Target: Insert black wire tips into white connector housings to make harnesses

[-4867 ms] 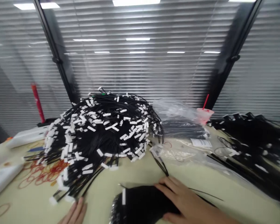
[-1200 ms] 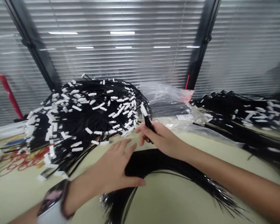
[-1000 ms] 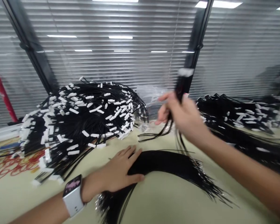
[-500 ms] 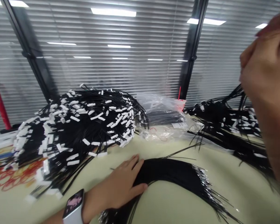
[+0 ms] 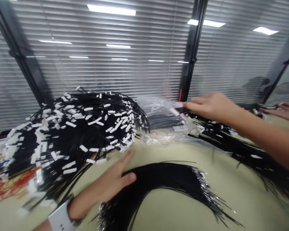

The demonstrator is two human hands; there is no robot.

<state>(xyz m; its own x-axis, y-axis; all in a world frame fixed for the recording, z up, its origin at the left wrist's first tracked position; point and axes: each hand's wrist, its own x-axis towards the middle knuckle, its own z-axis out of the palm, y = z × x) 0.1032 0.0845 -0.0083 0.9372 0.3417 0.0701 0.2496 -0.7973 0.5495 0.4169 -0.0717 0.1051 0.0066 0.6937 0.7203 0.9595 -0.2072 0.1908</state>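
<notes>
Moved since the earlier frame: right hand (image 5: 212,106), carried away from the camera and out over the far right of the table, and left hand (image 5: 108,183), lifted off the wires.

Item 1, right hand: fingers pressed together and extended; a white-tagged cable end (image 5: 175,111) lies at the fingertips, blurred, so a pinch cannot be confirmed.

Item 2, left hand: fingers spread, just beside an arched bundle of black wires (image 5: 159,175) with silvery stripped ends, lying near on the cream table (image 5: 231,199). A white smartwatch (image 5: 60,219) is worn on the wrist.

Item 3: heap of white-tagged black cables (image 5: 69,138), left, with red rubber bands (image 5: 12,189) beside it.

Item 4: clear plastic bag of black cables (image 5: 161,117), far centre.

Item 5: second tagged cable pile (image 5: 250,157), right.

Item 6: co-worker's hand (image 5: 283,111), far right edge.
</notes>
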